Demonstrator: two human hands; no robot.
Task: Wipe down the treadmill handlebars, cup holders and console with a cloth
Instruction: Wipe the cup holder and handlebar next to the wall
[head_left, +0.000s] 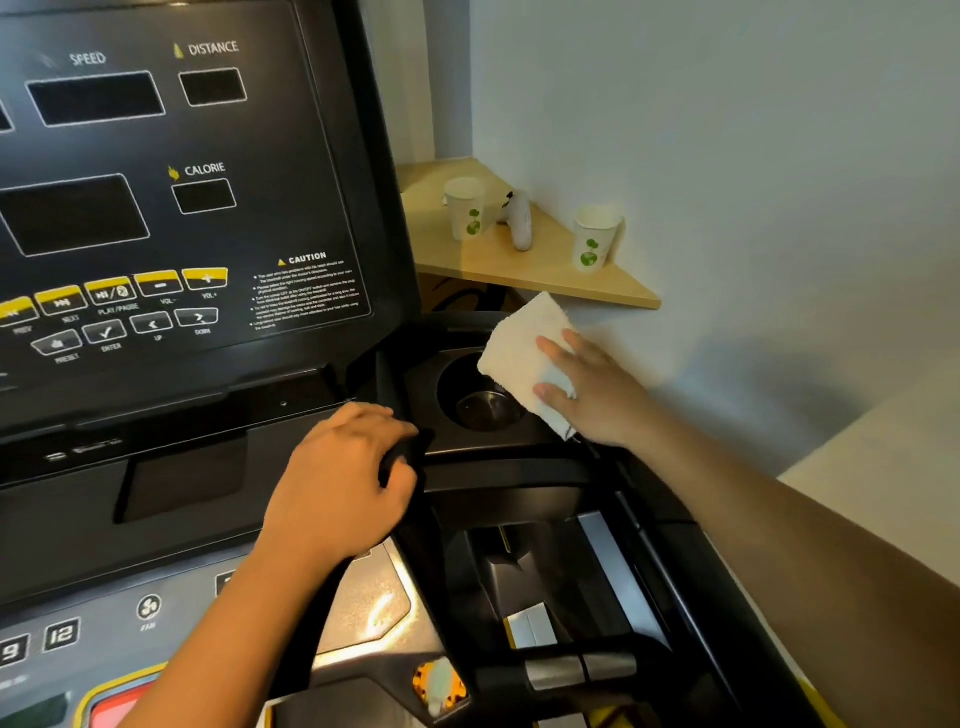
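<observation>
I see my right hand (597, 395) pinching the white cloth (517, 353) between thumb and fingers. The cloth is draped over the right rim of the cup holder (462, 384). Just left of the cup holder, my left hand (337, 478) curls around a black handlebar (408, 457). The console (156, 182) rises up and left of the holder.

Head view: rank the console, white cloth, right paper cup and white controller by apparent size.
1. console
2. white cloth, though it is nearer the camera than the shelf items
3. right paper cup and controller: about alike, not ranked
</observation>
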